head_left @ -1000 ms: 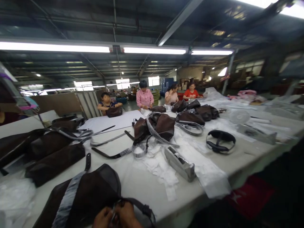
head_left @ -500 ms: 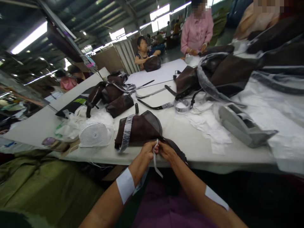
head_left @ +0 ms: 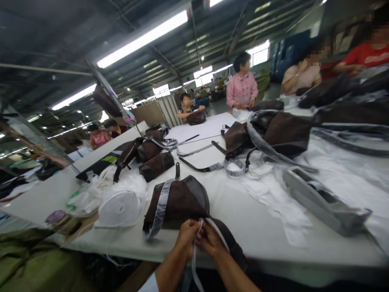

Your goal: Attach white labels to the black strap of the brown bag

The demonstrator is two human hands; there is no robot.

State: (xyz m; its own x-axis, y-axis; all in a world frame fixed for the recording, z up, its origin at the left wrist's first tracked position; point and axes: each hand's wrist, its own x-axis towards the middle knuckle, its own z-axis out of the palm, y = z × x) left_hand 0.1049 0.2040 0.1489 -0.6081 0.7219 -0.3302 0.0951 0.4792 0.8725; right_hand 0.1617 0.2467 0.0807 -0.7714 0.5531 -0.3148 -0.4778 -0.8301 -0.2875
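A dark brown bag (head_left: 179, 200) with a grey plastic-wrapped strap lies at the near edge of the white table (head_left: 258, 227). My left hand (head_left: 186, 236) and my right hand (head_left: 209, 239) meet just in front of it, both pinched on a thin pale strip (head_left: 194, 259) that hangs down between them. The bag's black strap (head_left: 226, 239) curves past my right hand toward the table edge.
A small white fan (head_left: 117, 209) and plastic bags lie left of the bag. More brown bags (head_left: 152, 156) and straps sit further back, with a grey tape dispenser (head_left: 325, 200) and white paper on the right. Several people work at the far side.
The view has tilted up a little since half a second ago. My hands stay together on the pale strip at the bag's front edge.
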